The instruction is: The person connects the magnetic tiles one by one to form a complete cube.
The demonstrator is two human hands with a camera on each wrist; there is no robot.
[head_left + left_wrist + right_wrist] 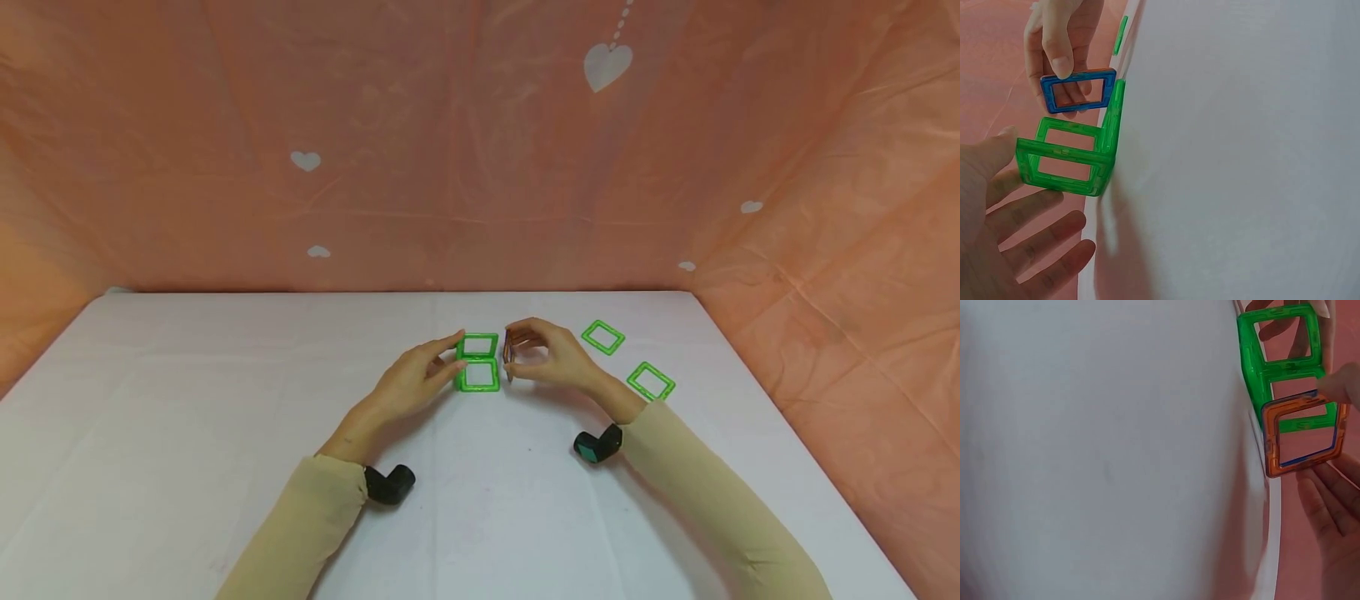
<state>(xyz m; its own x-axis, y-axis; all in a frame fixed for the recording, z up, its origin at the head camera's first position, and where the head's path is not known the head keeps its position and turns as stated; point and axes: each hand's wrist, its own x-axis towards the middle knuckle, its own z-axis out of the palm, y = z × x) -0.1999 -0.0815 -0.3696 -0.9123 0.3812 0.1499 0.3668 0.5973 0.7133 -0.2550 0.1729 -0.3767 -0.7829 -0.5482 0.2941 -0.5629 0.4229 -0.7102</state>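
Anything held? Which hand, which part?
Right hand pinches an orange-and-blue square frame by opposite edges. Left hand is at the green frames; whether it grips them can't be told.

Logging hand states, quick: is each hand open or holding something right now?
Left hand: open, fingers loosely spread at the green frames.
Right hand: closed, pinching the blue-and-orange square frame.

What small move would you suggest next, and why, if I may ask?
Probably ease the blue-and-orange piece left against the joined green frames: the right hand holds it upright, apart from them, and the left hand is at their opposite side.
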